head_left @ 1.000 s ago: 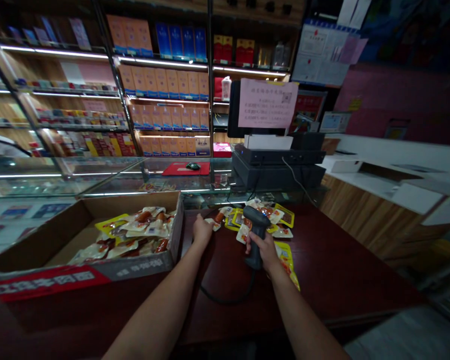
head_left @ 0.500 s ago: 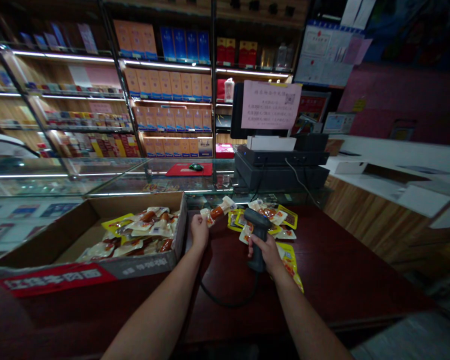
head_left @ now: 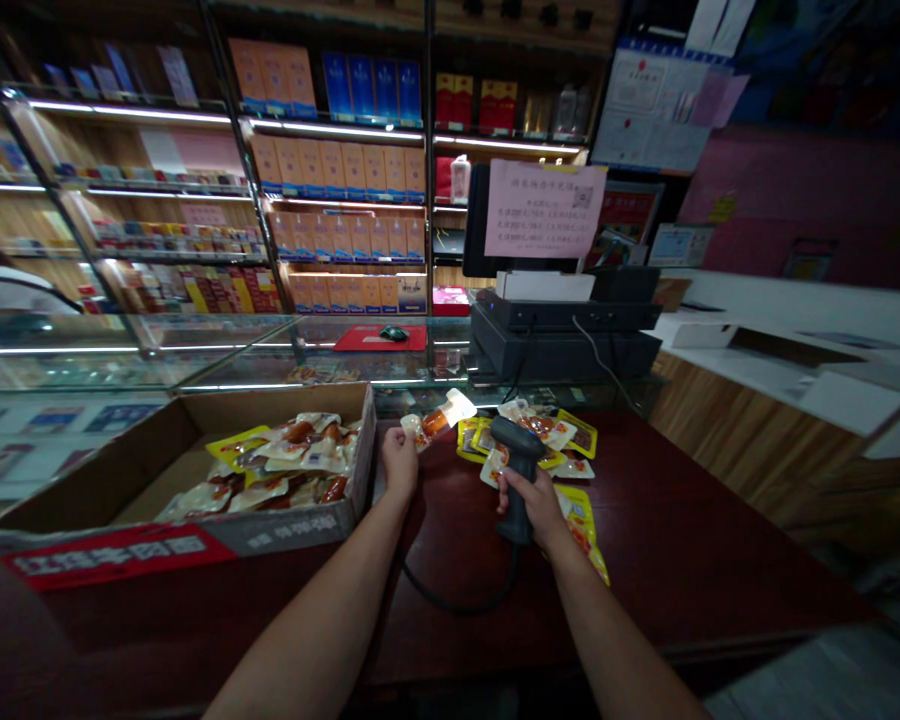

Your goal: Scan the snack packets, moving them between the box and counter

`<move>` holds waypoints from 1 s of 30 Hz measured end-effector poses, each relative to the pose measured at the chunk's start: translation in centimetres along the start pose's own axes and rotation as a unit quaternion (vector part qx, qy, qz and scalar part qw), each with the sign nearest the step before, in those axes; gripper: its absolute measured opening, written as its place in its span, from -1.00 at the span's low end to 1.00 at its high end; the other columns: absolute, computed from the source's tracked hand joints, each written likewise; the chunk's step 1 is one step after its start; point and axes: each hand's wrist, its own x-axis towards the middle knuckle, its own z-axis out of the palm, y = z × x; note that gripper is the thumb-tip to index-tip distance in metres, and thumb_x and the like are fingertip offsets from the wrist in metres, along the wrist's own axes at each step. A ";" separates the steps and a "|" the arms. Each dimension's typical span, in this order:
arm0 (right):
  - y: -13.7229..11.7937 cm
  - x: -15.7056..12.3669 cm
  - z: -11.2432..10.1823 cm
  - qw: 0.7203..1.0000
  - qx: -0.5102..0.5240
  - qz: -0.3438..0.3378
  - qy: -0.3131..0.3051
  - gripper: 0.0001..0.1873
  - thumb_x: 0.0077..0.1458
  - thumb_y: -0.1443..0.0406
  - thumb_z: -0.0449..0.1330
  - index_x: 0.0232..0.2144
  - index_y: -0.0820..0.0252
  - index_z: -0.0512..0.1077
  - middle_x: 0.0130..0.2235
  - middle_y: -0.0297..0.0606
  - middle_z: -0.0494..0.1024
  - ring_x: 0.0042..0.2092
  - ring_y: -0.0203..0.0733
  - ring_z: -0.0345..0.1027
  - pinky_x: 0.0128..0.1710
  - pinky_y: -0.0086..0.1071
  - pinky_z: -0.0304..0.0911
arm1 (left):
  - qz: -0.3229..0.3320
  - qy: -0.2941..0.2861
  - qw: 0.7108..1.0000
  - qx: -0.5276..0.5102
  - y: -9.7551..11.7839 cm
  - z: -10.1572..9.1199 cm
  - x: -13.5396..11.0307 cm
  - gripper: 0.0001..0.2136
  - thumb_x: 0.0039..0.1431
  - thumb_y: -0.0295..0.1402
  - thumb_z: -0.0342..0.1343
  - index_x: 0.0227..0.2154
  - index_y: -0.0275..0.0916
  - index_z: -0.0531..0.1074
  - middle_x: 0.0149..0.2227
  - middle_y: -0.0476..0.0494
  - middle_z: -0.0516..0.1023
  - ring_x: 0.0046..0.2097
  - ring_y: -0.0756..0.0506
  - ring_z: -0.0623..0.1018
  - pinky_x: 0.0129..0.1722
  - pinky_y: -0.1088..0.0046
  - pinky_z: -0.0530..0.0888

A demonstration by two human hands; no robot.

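Pinched by one end in my left hand [head_left: 400,460] is a clear-and-white snack packet [head_left: 436,420] with a brown sausage-like piece inside. Bright light falls on the packet's far end. My right hand [head_left: 531,503] is wrapped round the handle of a dark barcode scanner [head_left: 519,462], its head pointing left towards the packet. The scanner's black cable [head_left: 457,608] loops over the dark red table. Behind and beside the scanner lie several yellow and white packets [head_left: 547,425]. Another yellow packet [head_left: 586,525] lies partly behind my right wrist.
An open cardboard box [head_left: 300,530] with several similar packets [head_left: 285,460] stands at the left. Beyond the table are a glass counter, a mouse [head_left: 394,333] on a red mat, and a cash-register monitor [head_left: 476,220]. A person [head_left: 22,285] is at far left.
A bright patch of light now shows on the packet's far end. Both hands keep their hold and have hardly moved.
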 end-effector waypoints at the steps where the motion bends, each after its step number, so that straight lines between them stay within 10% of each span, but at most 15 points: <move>1: 0.0 0.0 0.0 1.000 0.000 0.001 -0.001 -0.70 -0.18 0.14 0.31 -0.57 0.23 0.35 -0.66 -0.42 0.40 -0.69 -0.35 0.25 -0.69 -0.44 0.30 | 0.001 0.003 1.000 0.006 0.1 0.0 0.0 -0.84 -0.08 -0.29 0.12 -0.52 -0.29 0.32 -0.57 0.03 0.39 -0.51 0.02 0.41 -0.48 0.53 0.36; 19: -0.5 -0.1 0.9 1.000 0.012 -0.002 -0.026 -0.71 -0.17 0.15 0.31 -0.55 0.22 0.32 -0.66 -0.45 0.38 -0.69 -0.38 0.22 -0.70 -0.45 0.29 | 0.026 0.014 0.998 0.063 3.1 0.2 -1.4 -0.89 0.01 -0.35 0.04 -0.54 -0.27 0.28 -0.55 0.02 0.35 -0.46 0.00 0.38 -0.42 0.51 0.32; 25: -2.3 0.4 3.9 0.994 -0.002 -0.002 -0.105 -0.73 -0.17 0.18 0.30 -0.50 0.21 0.33 -0.64 -0.45 0.40 -0.69 -0.35 0.24 -0.71 -0.43 0.29 | 0.030 0.052 0.997 0.038 7.0 -0.3 -0.2 -0.91 0.00 -0.36 0.05 -0.49 -0.28 0.31 -0.52 0.00 0.38 -0.45 0.01 0.40 -0.41 0.50 0.34; 30: -3.0 1.1 8.5 0.985 -0.008 -0.007 -0.170 -0.69 -0.16 0.19 0.29 -0.35 0.21 0.36 -0.63 -0.47 0.41 -0.68 -0.35 0.25 -0.71 -0.43 0.31 | 0.017 0.141 0.990 -0.004 8.7 -4.3 2.8 -0.87 0.01 -0.32 0.04 -0.44 -0.30 0.31 -0.52 0.02 0.37 -0.45 0.02 0.42 -0.40 0.50 0.36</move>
